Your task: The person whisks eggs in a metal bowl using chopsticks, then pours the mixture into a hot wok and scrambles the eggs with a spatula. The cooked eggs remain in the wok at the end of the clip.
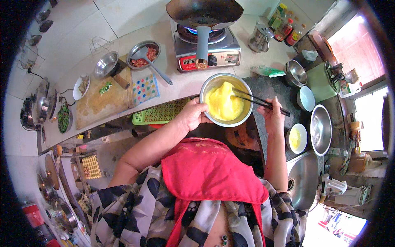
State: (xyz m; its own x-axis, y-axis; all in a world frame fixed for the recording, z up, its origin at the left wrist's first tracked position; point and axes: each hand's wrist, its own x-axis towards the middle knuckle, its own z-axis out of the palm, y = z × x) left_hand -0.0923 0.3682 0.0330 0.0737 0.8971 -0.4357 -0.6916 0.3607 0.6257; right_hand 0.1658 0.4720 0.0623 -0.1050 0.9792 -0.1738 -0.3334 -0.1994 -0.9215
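Observation:
My left hand (195,113) grips the rim of a stainless steel bowl (226,123) at its left side, holding it in front of the counter edge. Inside is a bright yellow liquid (222,105) that looks like beaten egg, rising in a blurred fold around the chopstick tips. My right hand (273,115) holds a pair of dark chopsticks (262,103), which reach into the bowl from the right. Beyond the bowl, a wok (203,14) with a grey handle (202,43) sits over the blue flame of a gas stove (209,58).
Left of the stove are a bowl of meat (151,55) with a grey spatula (157,69), a cutting board (98,108) with chopped greens (106,87), and a cleaver (120,81). On the right stand a white bowl (297,139), a steel basin (321,129), a sink (304,182) and several bottles (283,30).

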